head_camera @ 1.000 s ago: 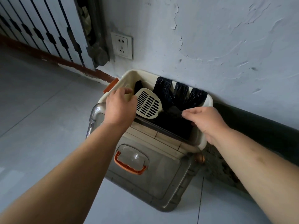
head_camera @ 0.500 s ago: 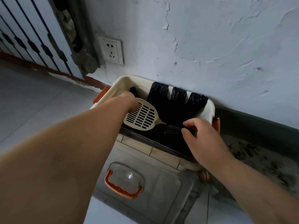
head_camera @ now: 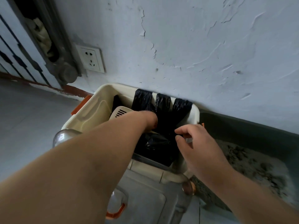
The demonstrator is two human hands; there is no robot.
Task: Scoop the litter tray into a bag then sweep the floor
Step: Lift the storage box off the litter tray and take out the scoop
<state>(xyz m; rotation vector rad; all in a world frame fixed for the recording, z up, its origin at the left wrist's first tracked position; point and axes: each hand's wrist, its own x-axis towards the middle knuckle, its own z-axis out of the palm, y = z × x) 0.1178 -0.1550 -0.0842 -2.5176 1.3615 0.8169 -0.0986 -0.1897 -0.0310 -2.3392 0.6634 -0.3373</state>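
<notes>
Reaching down into the cream bin (head_camera: 95,110), the left hand (head_camera: 146,120) is seen from behind the wrist; its fingers are hidden below the forearm, so their state cannot be told. Just beyond the forearm shows the slotted head of the cream scoop (head_camera: 119,112), lying inside the bin near its left wall; whether the hand grips it cannot be seen. Black bags (head_camera: 163,103) hang in three bands over the bin's rear rim, against the wall (head_camera: 194,46), and crumpled black plastic fills the bin below them. The right hand (head_camera: 199,149) hovers over the bin's right side, fingers curled, with forefinger and thumb tips close together just above the black plastic; whether they pinch a fold of it cannot be told. The litter tray (head_camera: 242,127), dark grey, stands to the right of the bin along the same wall and holds grey, lumpy litter (head_camera: 247,159). A grey lid (head_camera: 145,201) with an orange handle (head_camera: 116,214) lies in front of the bin on the floor (head_camera: 24,126). A socket (head_camera: 91,59) is set in the wall at upper left
</notes>
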